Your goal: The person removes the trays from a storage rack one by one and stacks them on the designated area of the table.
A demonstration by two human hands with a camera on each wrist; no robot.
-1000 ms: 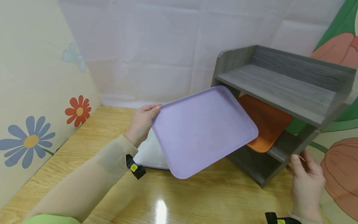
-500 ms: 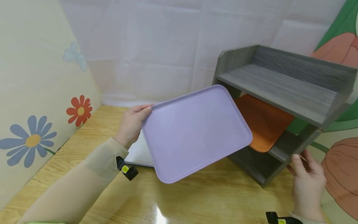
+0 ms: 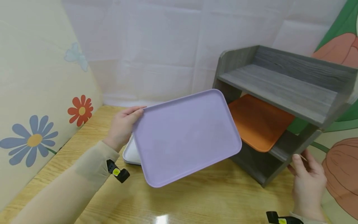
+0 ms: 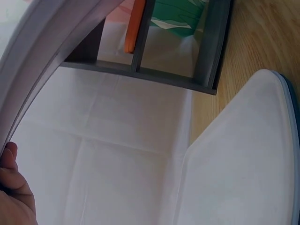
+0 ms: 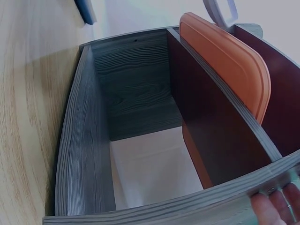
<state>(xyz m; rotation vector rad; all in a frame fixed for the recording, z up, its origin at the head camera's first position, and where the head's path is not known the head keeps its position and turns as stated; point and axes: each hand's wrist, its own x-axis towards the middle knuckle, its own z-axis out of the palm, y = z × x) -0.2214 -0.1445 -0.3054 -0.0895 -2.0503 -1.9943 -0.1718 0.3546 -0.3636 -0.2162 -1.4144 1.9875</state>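
Note:
My left hand (image 3: 123, 126) pinches the upper left corner of a light purple tray (image 3: 185, 137). The tray is raised and tilted above the table, its shallow inside facing me. In the left wrist view, the left hand's fingers (image 4: 11, 166) lie against its rim. An orange tray (image 3: 260, 124) lies on a middle board of the grey wooden shelf (image 3: 279, 84), its near end sticking out. My right hand (image 3: 309, 182) is at the shelf's right side, fingertips touching the outer panel in the right wrist view. White rounded panels (image 4: 239, 154) with a blue layer underneath lie behind the purple tray.
The wood-grain table (image 3: 212, 199) carries the shelf on the right. A white sheet (image 3: 156, 46) hangs behind. Flower-painted walls (image 3: 33, 77) border the left and right. The shelf has an upper board, a middle board and an opening below (image 5: 145, 164).
The purple tray has moved left and slightly down with my left hand, away from the shelf. More of the orange tray shows. My right hand has barely moved.

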